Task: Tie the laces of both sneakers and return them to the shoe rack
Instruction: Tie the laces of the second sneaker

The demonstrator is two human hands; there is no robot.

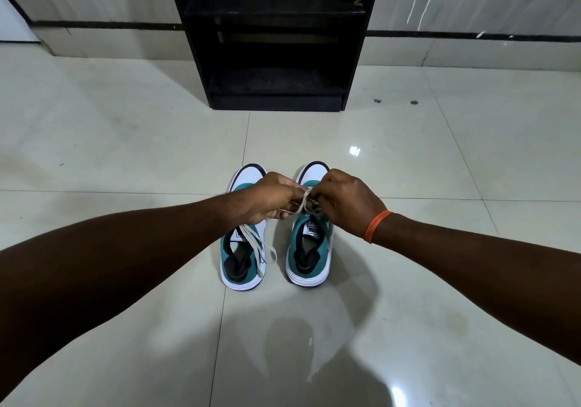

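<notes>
Pale laces point(303, 201) of right sneaker point(309, 249) sit pinched between left hand point(270, 197) and right hand point(347, 202).

Two sneakers stand side by side on the tiled floor point(125, 142), toes toward a black shoe rack point(276, 45). Left hand point(270, 197) and right hand point(349, 202) pinch the right sneaker's point(309, 249) laces point(303, 201). The left sneaker's point(242, 259) laces lie loose.

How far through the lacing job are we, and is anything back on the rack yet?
Nothing looks finished. In hand: the left hand and right hand pinch the right sneaker's laces above the right sneaker. Left: the left sneaker has loose laces, and both stand on the floor, short of the shoe rack.
</notes>
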